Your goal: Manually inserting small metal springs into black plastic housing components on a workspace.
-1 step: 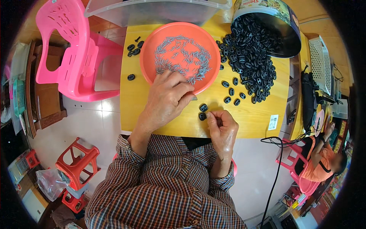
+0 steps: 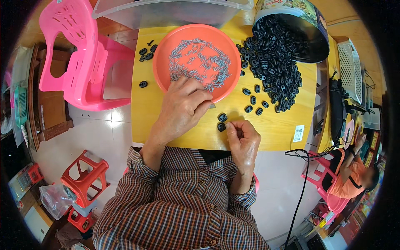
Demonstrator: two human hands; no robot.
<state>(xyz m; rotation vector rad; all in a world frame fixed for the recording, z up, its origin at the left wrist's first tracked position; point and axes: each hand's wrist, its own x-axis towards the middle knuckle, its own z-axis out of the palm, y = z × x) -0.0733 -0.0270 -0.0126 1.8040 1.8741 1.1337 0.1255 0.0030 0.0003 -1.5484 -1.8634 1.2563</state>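
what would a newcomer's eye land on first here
Probably the orange bowl of thin silvery bits on the yellow table, with the left hand at its near side. Right of it, black two-holed pieces spill from a tipped round container. A bright pink chair stands left of the table.

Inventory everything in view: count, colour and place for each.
basin: one, coral, on table
small screws or pins: uncountable, grey, in the basin
two-holed oval pieces: uncountable, black, heaped right, some scattered
tin: one, multicoloured, on its side, upper right
table: one, yellow, centre
label: one, white, table corner
bin: one, clear, top edge
armchair: one, pink, upper left
stools: at least two, red, lower left
plastic bag: one, clear, lower left
wooden cabinet: one, brown, left
perforated basket: one, white, right
cables: several, black, right
other person: one, orange top, far right
clutter: uncounted, mixed colours, around rim
checked shirt: one, multicoloured, bottom centre
left hand: one, over the basin's near rim
right hand: one, beside two oval pieces
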